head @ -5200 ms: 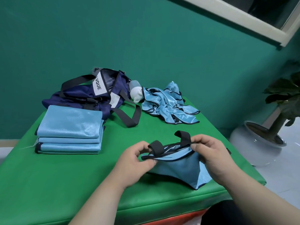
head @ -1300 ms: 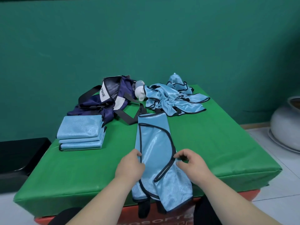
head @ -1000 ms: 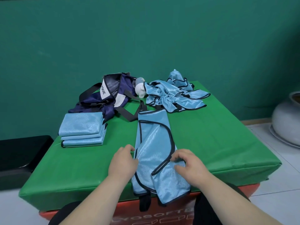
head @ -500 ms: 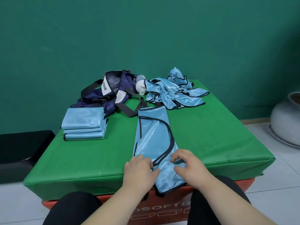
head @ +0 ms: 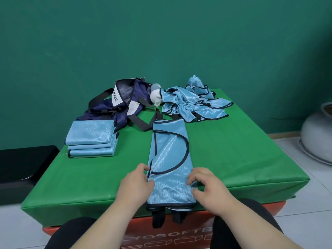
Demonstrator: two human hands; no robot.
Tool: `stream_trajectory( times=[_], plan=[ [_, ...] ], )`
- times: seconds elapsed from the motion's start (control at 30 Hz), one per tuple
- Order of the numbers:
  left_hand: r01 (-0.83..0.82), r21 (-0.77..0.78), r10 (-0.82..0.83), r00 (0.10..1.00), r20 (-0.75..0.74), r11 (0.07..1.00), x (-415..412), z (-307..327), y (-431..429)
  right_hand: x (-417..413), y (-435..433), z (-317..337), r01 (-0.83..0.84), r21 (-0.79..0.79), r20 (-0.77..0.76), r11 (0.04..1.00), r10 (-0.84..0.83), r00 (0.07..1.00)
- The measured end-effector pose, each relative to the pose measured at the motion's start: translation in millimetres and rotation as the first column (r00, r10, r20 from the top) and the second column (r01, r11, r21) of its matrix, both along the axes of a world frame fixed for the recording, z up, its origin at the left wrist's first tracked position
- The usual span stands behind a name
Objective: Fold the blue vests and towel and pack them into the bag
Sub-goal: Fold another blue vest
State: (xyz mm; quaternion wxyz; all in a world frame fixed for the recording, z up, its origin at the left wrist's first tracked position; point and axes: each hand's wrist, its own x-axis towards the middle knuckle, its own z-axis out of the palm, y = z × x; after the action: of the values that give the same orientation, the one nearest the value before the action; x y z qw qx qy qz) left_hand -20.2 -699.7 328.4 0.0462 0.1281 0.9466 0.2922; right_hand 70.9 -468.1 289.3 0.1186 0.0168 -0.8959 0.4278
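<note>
The vest (head: pixel 169 159) lies as a long, narrow strip down the middle of the counter (head: pixel 233 155), with its near end and black straps (head: pixel 158 218) hanging over the front edge. Our left hand (head: pixel 136 184) holds its left edge, thumb on top and fingers curled at the hem. Our right hand (head: pixel 210 189) rests bent fingertips on the right edge (pinching or only pressing, we cannot tell).

We judge the cloth light, limp and slick, so it will likely slide and spring open. The bound hems near the corners look like the surest hold.

The folded stack (head: pixel 90 139) sits well to the left, with the bag (head: pixel 125 101) behind it. The heap of vests (head: pixel 190 105) lies just beyond the strip's far end, crowding that end.
</note>
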Motion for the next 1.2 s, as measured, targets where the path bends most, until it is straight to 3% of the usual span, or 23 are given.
stream_trajectory(
  times=[0.27, 0.53, 0.73, 0.97, 1.2],
  plan=[
    [0.051, 0.059, -0.047, 0.996, -0.075, 0.997, -9.6, -6.8, -0.8, -16.3, -0.9, 1.7, 0.041, 0.003, -0.034, 0.999, -0.041, 0.999],
    [0.031, 0.145, -0.016, 0.994, -0.104, 0.989, -50.9, -5.8, 5.8, -63.4, 5.0, 4.3, 0.217, -0.119, -0.035, 0.969, -0.223, 0.974],
    [0.031, 0.016, -0.028, 0.991, -0.132, 0.999, -103.5, 6.7, 31.0, -126.4, 9.4, 11.8, 0.265, -0.031, -0.072, 0.964, -0.267, 0.961],
    [0.042, -0.244, -0.03, 0.998, 0.054, 0.969, -154.6, 7.3, 58.0, -146.6, 12.7, 7.9, 0.217, 0.08, -0.025, 0.973, -0.216, 0.976],
    [0.037, -0.361, 0.019, 0.988, 0.151, 0.932, -165.2, 0.3, 70.8, -148.0, 13.2, 7.5, 0.185, 0.096, -0.023, 0.978, -0.184, 0.983]
  ],
)
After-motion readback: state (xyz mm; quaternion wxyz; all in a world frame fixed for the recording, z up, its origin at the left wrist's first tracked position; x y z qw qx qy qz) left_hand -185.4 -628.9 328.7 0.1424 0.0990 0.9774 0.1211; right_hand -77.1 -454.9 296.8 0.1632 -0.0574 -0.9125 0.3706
